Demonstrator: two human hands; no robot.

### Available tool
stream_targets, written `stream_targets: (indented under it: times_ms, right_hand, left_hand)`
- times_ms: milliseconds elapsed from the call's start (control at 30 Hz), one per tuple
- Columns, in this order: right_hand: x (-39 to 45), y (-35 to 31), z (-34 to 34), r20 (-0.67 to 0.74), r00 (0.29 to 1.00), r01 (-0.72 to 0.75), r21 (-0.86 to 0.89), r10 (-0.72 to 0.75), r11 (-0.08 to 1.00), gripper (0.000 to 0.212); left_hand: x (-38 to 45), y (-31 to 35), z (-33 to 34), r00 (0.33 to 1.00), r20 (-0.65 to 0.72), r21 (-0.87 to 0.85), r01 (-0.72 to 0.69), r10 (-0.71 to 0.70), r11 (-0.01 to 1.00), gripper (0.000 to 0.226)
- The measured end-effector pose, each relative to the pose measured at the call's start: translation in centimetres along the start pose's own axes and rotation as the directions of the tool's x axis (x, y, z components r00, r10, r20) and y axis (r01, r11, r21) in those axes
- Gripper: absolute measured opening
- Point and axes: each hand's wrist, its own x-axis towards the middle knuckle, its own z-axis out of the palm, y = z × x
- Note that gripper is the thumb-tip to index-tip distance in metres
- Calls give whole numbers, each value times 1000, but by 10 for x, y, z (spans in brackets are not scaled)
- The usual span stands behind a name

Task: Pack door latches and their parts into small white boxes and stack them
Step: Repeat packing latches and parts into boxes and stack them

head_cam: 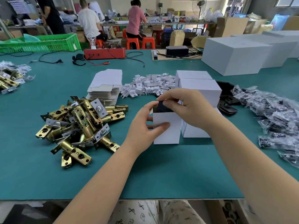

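A small white box [171, 135] stands upright and open-topped on the green table. My left hand [144, 125] grips its left side, thumb on the front face. My right hand [189, 109] pinches a black part [162, 106] at the box's open top, partly inside it. A heap of brass door latches [80, 125] lies to the left. Closed white boxes [199, 88] are stacked just behind my right hand, another [192, 131] beside the open box.
Flat box blanks [105, 88] and a pile of white card inserts [148, 85] lie behind. Black plates [227, 107] and bagged black parts [275, 117] fill the right side. More latches [9, 80] sit far left. Large grey cartons [234, 55], a red device [105, 53], people beyond.
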Motion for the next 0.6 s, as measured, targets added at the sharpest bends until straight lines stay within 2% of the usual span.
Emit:
stream_targets:
  times_ms: [133,233,333,467,533,600]
  right_hand:
    - [-1,0,4,-94,993,-71,34,74,997,22]
    - [-1,-4,6,29,995,-95,-44,96,994,22]
    - [-3,-8,3,149,985,-58,-194,88,979,24]
    - [-9,-6,0,224,973,11,-296,58,955,25]
    - [-17,-2,6,76,994,94,-294,-74,951,23]
    - [-29,5,14,-237,963,69,-241,-127,968,24]
  left_hand:
    - [2,-1,1,999,31,0,45,-45,999,62]
    - [2,-6,1,994,82,1,79,-79,997,65]
    - [3,-9,0,993,66,26,97,-98,995,69]
    - [3,-10,1,994,44,7,104,-104,995,71]
    - [2,-12,2,995,-6,-26,104,-104,994,74]
    - [2,-13,3,992,-69,-41,100,-102,994,72]
